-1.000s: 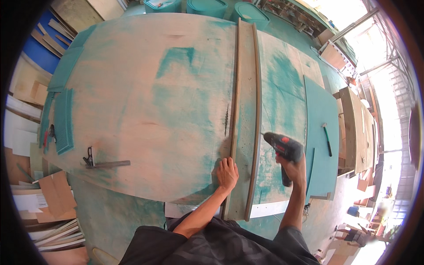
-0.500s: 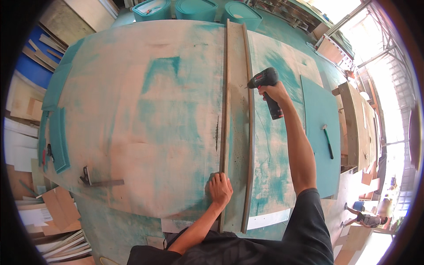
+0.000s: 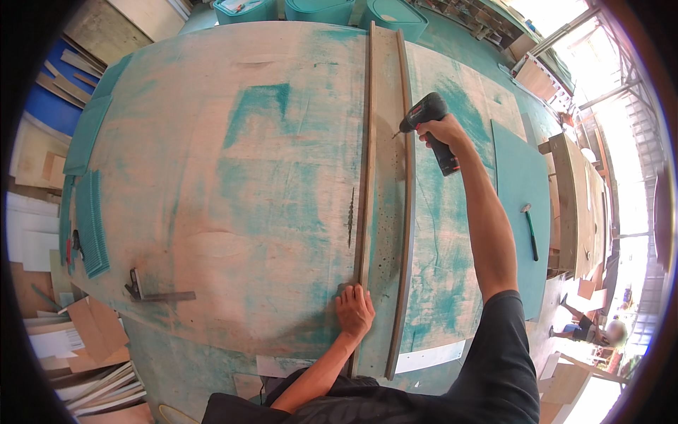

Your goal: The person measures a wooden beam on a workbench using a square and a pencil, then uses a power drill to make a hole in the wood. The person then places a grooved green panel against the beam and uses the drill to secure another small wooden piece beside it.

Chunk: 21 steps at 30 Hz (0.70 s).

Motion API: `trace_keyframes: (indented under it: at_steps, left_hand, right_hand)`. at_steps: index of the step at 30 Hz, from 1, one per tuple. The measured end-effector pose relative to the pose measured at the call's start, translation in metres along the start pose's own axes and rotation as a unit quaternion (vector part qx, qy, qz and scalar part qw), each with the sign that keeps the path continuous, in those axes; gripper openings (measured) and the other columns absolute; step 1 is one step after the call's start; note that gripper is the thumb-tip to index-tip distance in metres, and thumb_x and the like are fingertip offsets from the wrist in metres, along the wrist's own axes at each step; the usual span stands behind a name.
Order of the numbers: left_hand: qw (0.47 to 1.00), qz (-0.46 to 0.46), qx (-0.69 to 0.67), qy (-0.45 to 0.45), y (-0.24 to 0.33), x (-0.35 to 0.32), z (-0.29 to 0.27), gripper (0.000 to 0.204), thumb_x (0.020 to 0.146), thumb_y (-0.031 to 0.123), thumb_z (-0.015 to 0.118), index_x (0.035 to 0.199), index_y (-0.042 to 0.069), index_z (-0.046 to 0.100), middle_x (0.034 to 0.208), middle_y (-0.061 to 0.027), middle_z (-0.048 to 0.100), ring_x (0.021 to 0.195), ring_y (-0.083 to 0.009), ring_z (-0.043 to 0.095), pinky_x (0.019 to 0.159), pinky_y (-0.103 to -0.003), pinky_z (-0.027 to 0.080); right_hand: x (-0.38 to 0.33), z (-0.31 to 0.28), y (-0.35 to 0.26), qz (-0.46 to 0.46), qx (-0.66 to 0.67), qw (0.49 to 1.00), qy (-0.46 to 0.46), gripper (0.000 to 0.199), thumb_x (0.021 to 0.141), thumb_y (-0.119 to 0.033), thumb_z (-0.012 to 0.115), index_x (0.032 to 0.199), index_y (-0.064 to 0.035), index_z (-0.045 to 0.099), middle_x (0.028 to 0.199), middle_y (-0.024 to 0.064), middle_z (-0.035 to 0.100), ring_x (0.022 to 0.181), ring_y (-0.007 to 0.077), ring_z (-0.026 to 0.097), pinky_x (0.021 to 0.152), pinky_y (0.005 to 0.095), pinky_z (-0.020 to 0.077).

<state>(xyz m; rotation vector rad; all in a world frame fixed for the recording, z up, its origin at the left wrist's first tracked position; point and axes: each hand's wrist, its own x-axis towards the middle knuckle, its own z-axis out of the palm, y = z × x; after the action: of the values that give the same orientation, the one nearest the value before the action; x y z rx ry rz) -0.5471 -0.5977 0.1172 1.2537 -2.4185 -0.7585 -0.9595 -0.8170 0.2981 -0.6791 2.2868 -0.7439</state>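
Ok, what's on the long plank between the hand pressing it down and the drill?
In the head view, only bare plank runs from the left hand up to the drill in the right hand; a toothed strip lies just beside it.

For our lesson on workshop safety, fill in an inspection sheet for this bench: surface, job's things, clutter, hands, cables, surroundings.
Surface: big plywood table, smeared with teal paint.
Job's things: long plank lying lengthwise on the table; cordless drill, tip at the plank's right edge.
Clutter: square, hammer, teal panel.
Hands: left hand flat on the plank's near end; right hand grips the drill.
Cables: nothing seen.
Surroundings: teal bins, offcuts, another person far right.
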Motion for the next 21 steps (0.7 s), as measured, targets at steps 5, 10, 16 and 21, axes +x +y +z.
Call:
trace_keyframes:
  at_steps: [5, 10, 16, 21]
  left_hand:
    - [1.000, 0.005, -0.010, 0.007, 0.002, 0.003, -0.004, 0.022, 0.096, 0.023, 0.065, 0.107, 0.005, 0.056, 0.092, -0.0129, 0.054, 0.084, -0.0320, 0.057, 0.073, -0.045, 0.041]
    - [1.000, 0.001, -0.016, 0.004, 0.002, 0.002, -0.002, 0.022, 0.096, 0.022, 0.066, 0.105, 0.006, 0.056, 0.092, -0.0126, 0.054, 0.084, -0.0320, 0.057, 0.073, -0.045, 0.040]
    - [1.000, -0.008, -0.017, -0.005, 0.001, 0.002, -0.003, 0.022, 0.096, 0.022, 0.066, 0.107, 0.006, 0.056, 0.094, -0.0127, 0.054, 0.086, -0.0321, 0.057, 0.073, -0.045, 0.040]
    - [1.000, -0.010, -0.011, -0.014, 0.001, 0.004, -0.003, 0.022, 0.095, 0.023, 0.067, 0.106, 0.007, 0.055, 0.095, -0.0128, 0.055, 0.087, -0.0321, 0.058, 0.074, -0.045, 0.040]
  right_hand:
    - [0.008, 0.001, 0.001, 0.001, -0.011, 1.000, -0.004, 0.016, 0.076, -0.012, 0.077, 0.086, 0.0003, 0.075, 0.074, 0.0081, 0.072, 0.060, 0.0173, 0.069, 0.059, 0.0318, 0.0573]
    - [0.021, 0.002, 0.003, -0.022, -0.003, 1.000, -0.018, 0.018, 0.073, -0.010, 0.078, 0.085, 0.0033, 0.075, 0.072, 0.0103, 0.071, 0.058, 0.0190, 0.069, 0.055, 0.0326, 0.0565]
    - [0.023, 0.008, -0.013, -0.024, -0.070, 0.997, -0.028, 0.018, 0.071, -0.009, 0.078, 0.083, 0.0039, 0.075, 0.070, 0.0109, 0.071, 0.055, 0.0198, 0.068, 0.052, 0.0330, 0.0553]
    - [0.030, 0.006, -0.018, 0.004, -0.107, 0.993, -0.041, 0.018, 0.070, -0.009, 0.078, 0.085, 0.0012, 0.074, 0.073, 0.0088, 0.071, 0.060, 0.0178, 0.068, 0.056, 0.0322, 0.0557]
